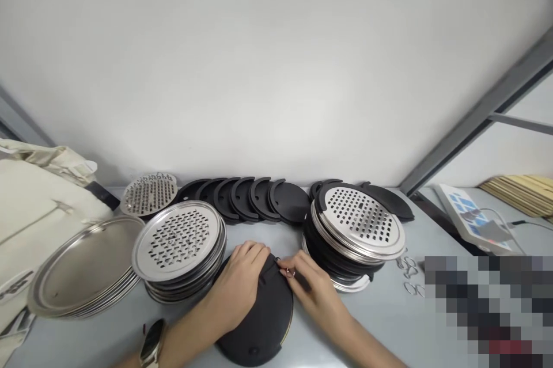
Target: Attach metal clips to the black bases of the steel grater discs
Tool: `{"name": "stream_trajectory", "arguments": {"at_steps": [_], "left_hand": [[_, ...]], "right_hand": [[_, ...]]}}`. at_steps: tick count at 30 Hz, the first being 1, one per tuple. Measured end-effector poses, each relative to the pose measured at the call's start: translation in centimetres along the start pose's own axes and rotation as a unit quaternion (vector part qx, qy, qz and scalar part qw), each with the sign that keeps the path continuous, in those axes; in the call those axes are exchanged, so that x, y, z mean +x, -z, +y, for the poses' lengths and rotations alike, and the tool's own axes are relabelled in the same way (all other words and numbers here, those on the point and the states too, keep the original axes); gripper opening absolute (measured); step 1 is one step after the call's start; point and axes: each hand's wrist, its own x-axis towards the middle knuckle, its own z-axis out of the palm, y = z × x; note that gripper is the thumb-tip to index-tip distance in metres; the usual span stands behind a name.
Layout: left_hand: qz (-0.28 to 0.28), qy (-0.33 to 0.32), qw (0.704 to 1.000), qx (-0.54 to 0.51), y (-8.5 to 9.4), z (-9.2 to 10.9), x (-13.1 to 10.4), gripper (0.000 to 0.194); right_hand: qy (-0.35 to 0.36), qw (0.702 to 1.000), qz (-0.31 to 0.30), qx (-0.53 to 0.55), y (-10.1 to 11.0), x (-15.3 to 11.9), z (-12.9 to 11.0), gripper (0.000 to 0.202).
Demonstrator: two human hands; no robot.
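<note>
**Matte black disc at 6 o'clock: light, grippy, fiddly ring**

So the black disc [268, 322] is being kept low on the bench [389, 322], at 6 o'clock in the view. Judging by the thin edge, nothing heavy is being dealt with here, and not much slipping is being expected from that matte surface. It's looking fairly stiff, with maybe a bit of give, and no real fragility is being suspected.

The two hands are being kept apart. On the disc's own dial, the left hand [244, 276] is being laid over the 10 to 12 o'clock side; whether the fingers are being clamped around the edge can't be told. Around 1 o'clock, a small metal ring [290, 272] is being pinched by the right hand [311, 284], thumb against fingertips.

The ring is the tricky bit: tiny, probably hard and slick, so a fingertip pinch is being called for. For the disc, a flat palm near the edge is being recommended, with the rim around 4 o'clock being left as a spare hold.
</note>
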Motion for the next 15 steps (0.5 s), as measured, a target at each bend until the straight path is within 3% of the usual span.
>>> {"name": "stream_trajectory", "arguments": {"at_steps": [9,15], "left_hand": [[-0.016,0.006,1.000,-0.015,0.28,-0.09,0.14,0.047],[-0.017,0.003,1.000,-0.017,0.31,-0.07,0.03,0.048]], "right_hand": [[-0.050,0.997,0.050,0.028,-0.39,0.20,-0.18,0.010],[-0.056,0.997,0.031,0.040,-0.58,0.24,-0.39,0.016]]}}
